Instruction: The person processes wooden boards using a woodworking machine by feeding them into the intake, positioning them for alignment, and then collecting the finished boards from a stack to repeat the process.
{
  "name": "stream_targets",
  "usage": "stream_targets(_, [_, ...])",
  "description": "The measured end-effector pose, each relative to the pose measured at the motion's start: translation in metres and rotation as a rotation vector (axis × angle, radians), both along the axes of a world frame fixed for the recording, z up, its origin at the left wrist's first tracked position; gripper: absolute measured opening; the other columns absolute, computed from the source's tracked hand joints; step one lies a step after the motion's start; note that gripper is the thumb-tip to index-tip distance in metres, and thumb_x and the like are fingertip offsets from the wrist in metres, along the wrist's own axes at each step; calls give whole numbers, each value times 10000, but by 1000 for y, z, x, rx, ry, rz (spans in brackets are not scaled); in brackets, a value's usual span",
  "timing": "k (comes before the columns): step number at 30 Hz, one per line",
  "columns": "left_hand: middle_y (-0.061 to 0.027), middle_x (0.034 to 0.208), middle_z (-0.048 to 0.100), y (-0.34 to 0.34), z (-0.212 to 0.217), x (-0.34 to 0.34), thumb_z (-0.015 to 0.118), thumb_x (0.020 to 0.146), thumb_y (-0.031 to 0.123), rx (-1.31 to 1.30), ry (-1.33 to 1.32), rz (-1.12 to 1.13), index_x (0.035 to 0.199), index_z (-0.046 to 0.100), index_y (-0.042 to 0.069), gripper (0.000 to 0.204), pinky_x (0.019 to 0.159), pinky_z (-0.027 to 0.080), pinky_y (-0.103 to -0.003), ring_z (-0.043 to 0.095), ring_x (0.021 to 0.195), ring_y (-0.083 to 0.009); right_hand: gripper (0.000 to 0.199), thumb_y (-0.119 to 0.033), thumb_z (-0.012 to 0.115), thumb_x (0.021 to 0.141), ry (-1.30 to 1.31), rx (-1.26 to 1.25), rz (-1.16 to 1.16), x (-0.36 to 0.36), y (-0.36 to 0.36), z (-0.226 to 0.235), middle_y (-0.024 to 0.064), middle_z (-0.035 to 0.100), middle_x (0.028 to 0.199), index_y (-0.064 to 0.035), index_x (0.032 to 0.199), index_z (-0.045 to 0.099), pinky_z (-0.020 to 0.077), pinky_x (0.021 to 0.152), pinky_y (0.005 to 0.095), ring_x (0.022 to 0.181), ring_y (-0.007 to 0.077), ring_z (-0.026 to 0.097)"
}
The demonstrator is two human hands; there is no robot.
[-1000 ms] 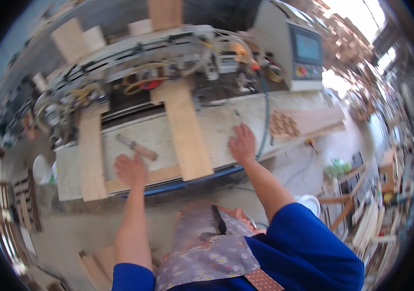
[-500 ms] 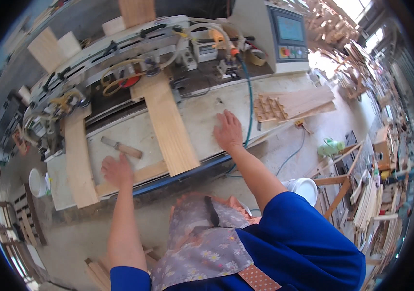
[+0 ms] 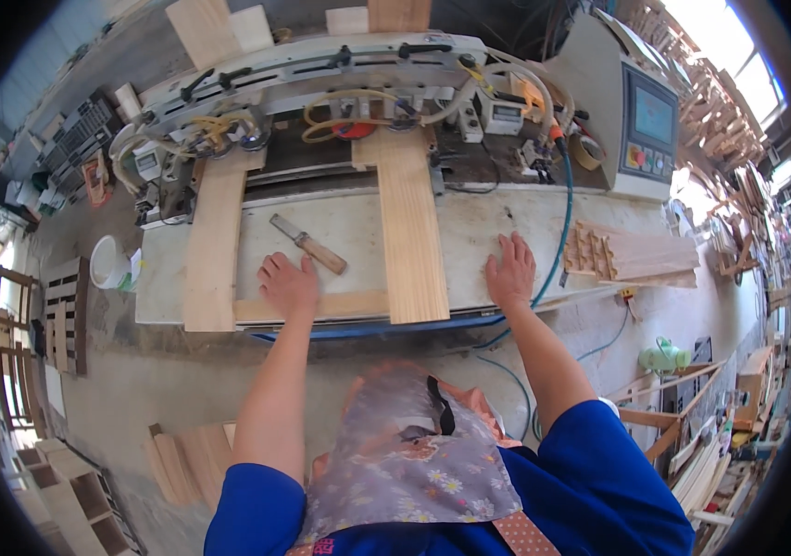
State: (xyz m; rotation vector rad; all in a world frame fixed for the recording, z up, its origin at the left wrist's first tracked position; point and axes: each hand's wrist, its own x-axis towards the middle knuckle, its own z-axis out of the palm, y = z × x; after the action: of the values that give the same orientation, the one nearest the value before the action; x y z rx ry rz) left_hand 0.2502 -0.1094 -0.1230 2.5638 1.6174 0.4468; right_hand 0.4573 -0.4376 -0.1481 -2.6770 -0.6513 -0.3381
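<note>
My left hand [image 3: 289, 284] lies flat, fingers apart, on a short wooden strip [image 3: 340, 304] along the front of the machine table [image 3: 488, 232]. A chisel with a wooden handle [image 3: 309, 245] lies just beyond its fingertips. My right hand [image 3: 510, 271] rests flat and spread on the bare table top, to the right of a long pale plank [image 3: 411, 222] that runs under the machine's pressing bar [image 3: 321, 69]. A second plank [image 3: 213, 246] lies to the left, also reaching under the bar. Neither hand holds anything.
A control box with a screen [image 3: 647, 125] stands at the right. Slotted wooden pieces [image 3: 632, 255] lie on the table's right end. A blue hose [image 3: 564, 213] hangs off the front edge. A white bucket [image 3: 108, 262] and wooden frames [image 3: 62, 315] stand at the left.
The view has shifted and the table looks closer. Both hands stay flat on the table; my right hand has moved away from the long plank toward the right.
</note>
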Motion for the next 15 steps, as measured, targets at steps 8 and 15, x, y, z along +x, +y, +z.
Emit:
stream_targets(8, [-115,1216,545,4,-2,-2,610,881,425,-5,-7,0,1110,550,46,447,928,426,-470,469,1187,-323,496,-286,593,879,-2,-28,0,0,4,-3,160,435,1461,-122,1340,511,287,1132,453,1367,349,368])
stream_targets(15, [-118,1223,537,0,5,-3,610,884,404,-59,-61,-14,1096,549,42,424,960,395,-475,456,1195,-321,496,-288,585,888,-2,-29,-3,1,1,-6,167,426,1469,-124,1349,501,281,1135,452,1372,352,362])
